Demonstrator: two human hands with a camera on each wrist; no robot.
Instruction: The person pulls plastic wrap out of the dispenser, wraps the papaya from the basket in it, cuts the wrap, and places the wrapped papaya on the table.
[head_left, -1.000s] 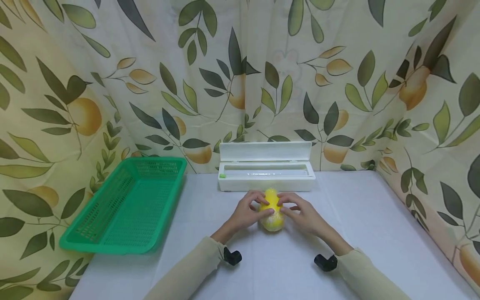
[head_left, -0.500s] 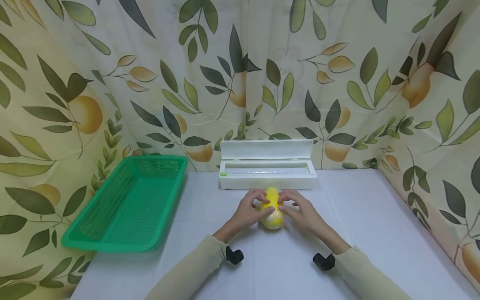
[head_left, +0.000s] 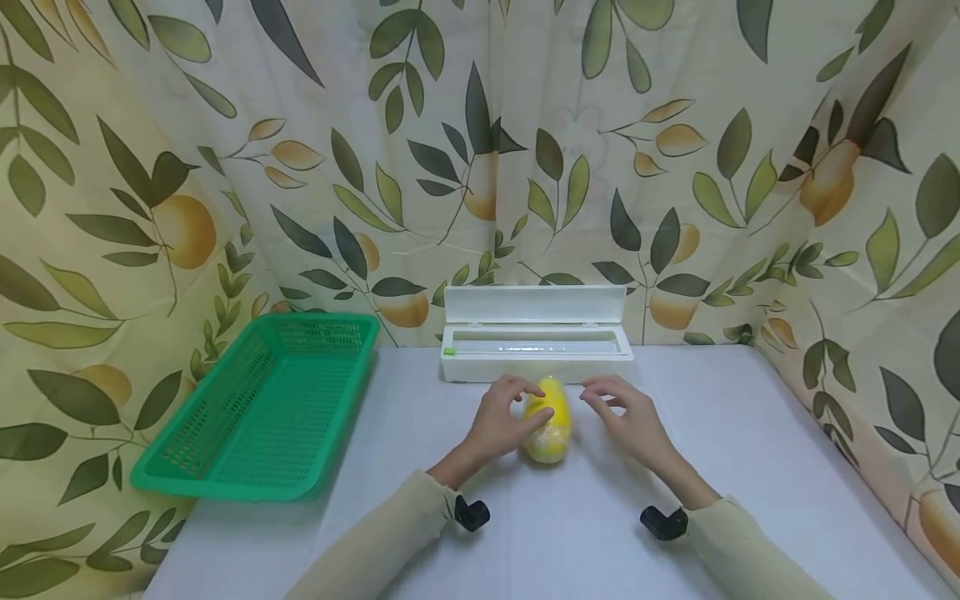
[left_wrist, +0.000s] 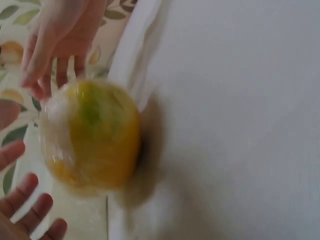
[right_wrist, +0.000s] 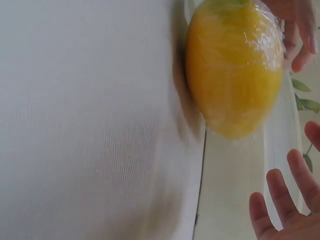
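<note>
A yellow mango point(head_left: 555, 437) wrapped in clear cling film rests on the white table, in front of a white wrap box. In the right wrist view the mango point(right_wrist: 235, 70) shows shiny creases of film. My left hand point(head_left: 498, 423) is at its left side, thumb and forefinger overlapping the fruit in the head view. The left wrist view shows several fingers of the left hand point(left_wrist: 22, 207) spread beside the blurred mango point(left_wrist: 97, 137). Off the mango's right side, my right hand point(head_left: 626, 417) hovers with loosely bent fingers and holds nothing.
Behind the mango, the white cling film box point(head_left: 536, 368) stands with its lid up, the roll visible inside and a green cutter tab at its left end. A green plastic basket point(head_left: 225, 487) sits at the left. Leaf-patterned cloth point(head_left: 540, 200) hangs around the table.
My right hand has come away from the mango and shifted right. The left hand stays beside the fruit, and more of the mango's right side now shows.
</note>
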